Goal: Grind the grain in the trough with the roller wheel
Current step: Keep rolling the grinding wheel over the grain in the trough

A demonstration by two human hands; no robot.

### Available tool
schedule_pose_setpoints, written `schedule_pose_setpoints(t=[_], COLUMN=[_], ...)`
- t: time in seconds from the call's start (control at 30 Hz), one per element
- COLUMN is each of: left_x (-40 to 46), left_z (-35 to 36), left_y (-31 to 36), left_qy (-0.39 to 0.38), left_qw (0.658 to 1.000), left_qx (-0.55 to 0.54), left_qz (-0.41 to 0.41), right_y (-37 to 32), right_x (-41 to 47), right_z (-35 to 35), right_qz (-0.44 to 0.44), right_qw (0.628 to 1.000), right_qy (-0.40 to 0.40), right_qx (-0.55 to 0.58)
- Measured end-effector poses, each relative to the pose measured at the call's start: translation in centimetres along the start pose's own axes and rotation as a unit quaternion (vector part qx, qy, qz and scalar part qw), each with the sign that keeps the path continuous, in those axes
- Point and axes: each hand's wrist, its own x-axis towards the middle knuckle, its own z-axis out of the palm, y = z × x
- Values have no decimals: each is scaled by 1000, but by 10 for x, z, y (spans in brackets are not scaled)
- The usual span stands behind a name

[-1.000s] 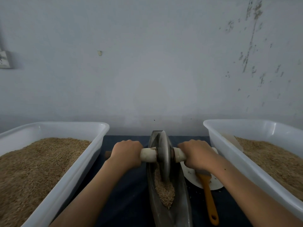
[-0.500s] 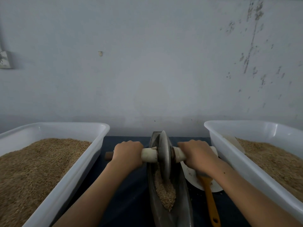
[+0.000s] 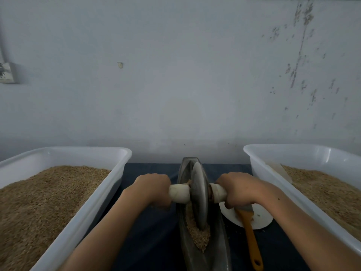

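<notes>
Nearest the person, the grain [image 3: 197,234] lies heaped in the near part of the trough [image 3: 218,249], whose long axis runs straight away toward the wall. The roller wheel [image 3: 199,194] stands upright in the trough, its lower rim in the heap's far edge. Its handle [image 3: 178,193] crosses the trough. The left hand [image 3: 151,189] and right hand [image 3: 237,188] each curl round one end, equally near. The grain lies below and nearer than both grips, so a pull homeward likely rolls over it.
</notes>
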Motion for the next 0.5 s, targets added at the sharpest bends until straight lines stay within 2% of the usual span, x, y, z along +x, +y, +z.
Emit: schedule_pose_setpoints(t=[0.1,0.23,0.3,0.4,0.5], left_x=[2,6,7,5,1], left_z=[0,7,9,8,2], left_y=[4,6,5,3,2], left_qy=[49,144,153,129,65], left_qw=[998,988,987,991,998], left_qx=[25,36,28,27,13], left_qz=[-16,-36,-35,-19,-7], right_y=[0,-6,-8,-7,-4], right_x=[2,6,7,5,1], right_z=[3,11,15,15,8], right_qz=[6,29,31,29,15], right_qw=[1000,983,975,978,992], right_qy=[26,175,215,201,119], right_qx=[-4,-40,-43,-49,-46])
